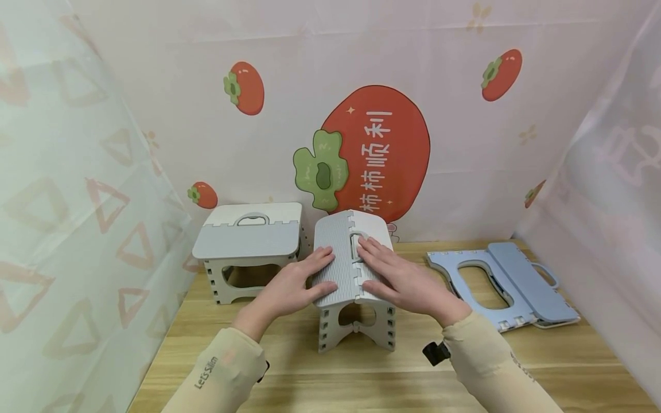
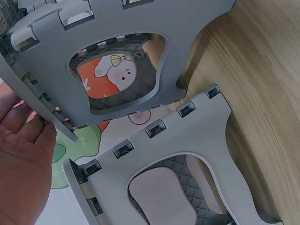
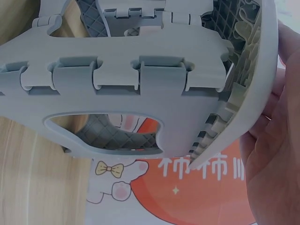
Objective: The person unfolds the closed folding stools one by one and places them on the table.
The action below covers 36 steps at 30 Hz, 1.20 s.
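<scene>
A grey-and-white folding step stool [image 1: 335, 252] stands in the middle of the wooden table, its hinged top bent into a low ridge and its legs spread. My left hand [image 1: 294, 289] rests on the grey half of the top with its fingers extended. On the white half lies my right hand [image 1: 405, 278], its straight fingers close to the carry handle [image 1: 354, 246]. In the left wrist view, the side panel [image 2: 178, 28] of this stool appears beside the hand. The right wrist view shows its jointed end panel [image 3: 117, 47] from near.
Behind on the left stands another grey-and-white stool [image 1: 248, 241], unfolded with a flat top. A blue folding stool [image 1: 532, 281] lies flattened on the table [image 1: 356, 381] at the right. Printed cloth [image 1: 454, 189] walls off the back and sides.
</scene>
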Each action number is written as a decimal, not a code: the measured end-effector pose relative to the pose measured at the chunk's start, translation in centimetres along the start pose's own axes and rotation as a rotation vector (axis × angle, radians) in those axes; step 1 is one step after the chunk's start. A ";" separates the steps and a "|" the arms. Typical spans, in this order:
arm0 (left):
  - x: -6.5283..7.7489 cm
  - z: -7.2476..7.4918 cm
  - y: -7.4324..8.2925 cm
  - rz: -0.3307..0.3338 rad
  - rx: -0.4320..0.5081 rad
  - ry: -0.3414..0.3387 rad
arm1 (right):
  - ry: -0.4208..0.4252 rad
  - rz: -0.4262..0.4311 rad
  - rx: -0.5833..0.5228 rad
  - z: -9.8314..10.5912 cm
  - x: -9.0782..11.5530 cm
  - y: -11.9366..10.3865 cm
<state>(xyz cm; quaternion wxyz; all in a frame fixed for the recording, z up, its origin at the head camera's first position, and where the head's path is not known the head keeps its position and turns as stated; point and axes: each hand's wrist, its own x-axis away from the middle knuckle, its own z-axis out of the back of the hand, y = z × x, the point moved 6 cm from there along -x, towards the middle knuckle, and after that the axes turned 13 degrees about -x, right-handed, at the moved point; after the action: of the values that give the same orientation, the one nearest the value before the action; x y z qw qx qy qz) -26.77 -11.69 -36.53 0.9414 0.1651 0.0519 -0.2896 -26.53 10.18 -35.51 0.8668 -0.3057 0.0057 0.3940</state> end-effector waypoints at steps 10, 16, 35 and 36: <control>0.1 -0.1 0.0 -0.008 -0.003 0.018 | -0.002 -0.013 0.024 -0.2 0.2 0.0; 0.1 -0.2 0.1 -0.002 -0.010 0.008 | -0.006 -0.029 0.026 -0.2 0.3 0.1; -0.1 -0.2 0.0 0.007 -0.057 -0.011 | -0.010 -0.058 0.015 -0.8 0.4 0.4; -0.1 -0.2 0.0 0.008 -0.059 -0.014 | -0.009 -0.057 0.019 -0.8 0.4 0.5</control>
<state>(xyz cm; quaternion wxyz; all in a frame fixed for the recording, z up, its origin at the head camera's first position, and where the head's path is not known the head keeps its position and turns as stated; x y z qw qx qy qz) -26.82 -11.57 -36.69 0.9473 0.1353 0.0532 -0.2854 -26.40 10.23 -36.50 0.8805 -0.2956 -0.0033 0.3706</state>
